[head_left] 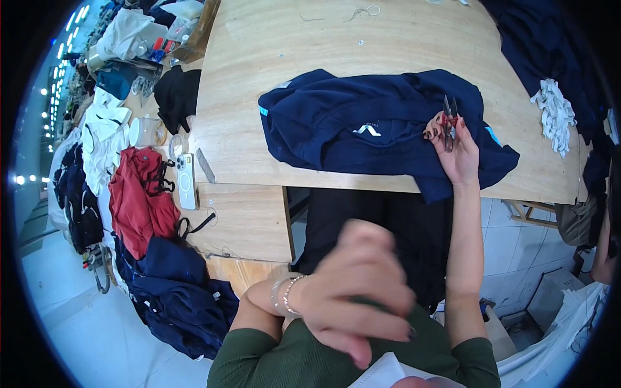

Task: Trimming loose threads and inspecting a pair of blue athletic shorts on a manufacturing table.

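A navy garment [362, 142] lies crumpled on the wooden table in front of me, with a white label at its neck opening and light-blue tags at both ends. My right hand [461, 155] rests palm up on the garment's right part. Its fingers are curled round a pair of small thread snips [449, 126] with red on the grips, the two dark blades pointing away from me and slightly apart. Raised in front of my chest, well off the garment, is my left hand [356, 291]. Motion blurs its bent fingers, and anything between them cannot be made out.
White fabric pieces [555, 116] lie at the table's right edge beside dark cloth [550, 39]. On the left are a phone [186, 181], a red garment [139, 200], white clothing [107, 129] and a navy heap [174, 297]. Loose threads [359, 13] lie at the far side.
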### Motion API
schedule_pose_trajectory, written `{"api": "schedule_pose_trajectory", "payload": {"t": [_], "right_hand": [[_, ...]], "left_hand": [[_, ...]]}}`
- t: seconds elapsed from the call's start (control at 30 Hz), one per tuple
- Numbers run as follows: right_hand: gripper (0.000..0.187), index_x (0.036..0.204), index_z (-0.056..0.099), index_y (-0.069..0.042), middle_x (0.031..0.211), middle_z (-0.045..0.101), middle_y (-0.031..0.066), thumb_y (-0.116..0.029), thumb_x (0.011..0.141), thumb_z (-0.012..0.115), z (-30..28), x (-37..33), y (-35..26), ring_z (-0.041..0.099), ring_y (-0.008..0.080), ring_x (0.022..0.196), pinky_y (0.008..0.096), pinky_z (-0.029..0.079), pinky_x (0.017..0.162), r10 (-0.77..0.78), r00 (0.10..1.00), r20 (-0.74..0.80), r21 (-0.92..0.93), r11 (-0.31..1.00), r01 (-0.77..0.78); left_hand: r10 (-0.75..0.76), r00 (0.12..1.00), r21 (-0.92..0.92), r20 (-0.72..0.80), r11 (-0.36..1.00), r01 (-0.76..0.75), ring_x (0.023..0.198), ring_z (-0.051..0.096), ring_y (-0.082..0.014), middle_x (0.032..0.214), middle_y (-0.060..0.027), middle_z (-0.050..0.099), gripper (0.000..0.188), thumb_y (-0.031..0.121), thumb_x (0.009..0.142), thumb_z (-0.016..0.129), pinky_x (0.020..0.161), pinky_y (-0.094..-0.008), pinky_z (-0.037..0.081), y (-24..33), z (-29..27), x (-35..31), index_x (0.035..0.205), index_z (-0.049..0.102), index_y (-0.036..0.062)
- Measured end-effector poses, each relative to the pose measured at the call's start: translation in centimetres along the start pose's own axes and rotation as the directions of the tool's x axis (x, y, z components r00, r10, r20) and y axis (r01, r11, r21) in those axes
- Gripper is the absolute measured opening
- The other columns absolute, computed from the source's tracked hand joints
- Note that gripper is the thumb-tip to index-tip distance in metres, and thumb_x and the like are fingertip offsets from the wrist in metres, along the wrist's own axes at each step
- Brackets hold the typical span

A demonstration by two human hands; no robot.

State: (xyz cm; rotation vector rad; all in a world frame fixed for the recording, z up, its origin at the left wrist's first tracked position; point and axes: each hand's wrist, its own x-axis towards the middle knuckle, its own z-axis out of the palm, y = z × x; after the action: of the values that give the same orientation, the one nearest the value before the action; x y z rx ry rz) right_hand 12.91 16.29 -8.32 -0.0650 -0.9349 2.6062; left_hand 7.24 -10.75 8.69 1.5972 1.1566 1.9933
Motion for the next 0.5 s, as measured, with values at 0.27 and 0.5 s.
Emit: {"api": "schedule_pose_trajectory", "payload": {"t": [0.27,0.5], "right_hand": [[0.031,0.110,0.054,0.000,0.090,0.056,0.0098,-0.030,0.102,0.051,0.5,-0.8,-0.1,0.056,0.0239,0.091,0.0346,0.047,0.085,0.003,0.998,-0.065,-0.057,0.998,-0.007],[0.028,0.114,0.053,0.000,0.091,0.058,0.0099,-0.026,0.104,0.048,4.9,-0.5,-2.0,0.059,0.0215,0.089,0.0327,0.050,0.083,-0.023,0.991,-0.132,-0.189,0.982,-0.002]], "left_hand": [[-0.203,0.952,-0.786,0.230,0.539,0.305,0.076,0.059,-0.0243,0.087,-0.0070,0.066,0.021,0.018,0.104,0.048,0.082,-0.0433,0.038,-0.6,2.1,-0.7,0.095,0.064,0.0073],[-0.265,0.944,-0.387,0.195,0.864,0.322,0.069,0.064,-0.0263,0.081,-0.0107,0.069,0.020,0.020,0.095,0.067,0.062,-0.0361,0.048,-1.1,0.7,1.7,0.084,0.065,0.0038]]}}
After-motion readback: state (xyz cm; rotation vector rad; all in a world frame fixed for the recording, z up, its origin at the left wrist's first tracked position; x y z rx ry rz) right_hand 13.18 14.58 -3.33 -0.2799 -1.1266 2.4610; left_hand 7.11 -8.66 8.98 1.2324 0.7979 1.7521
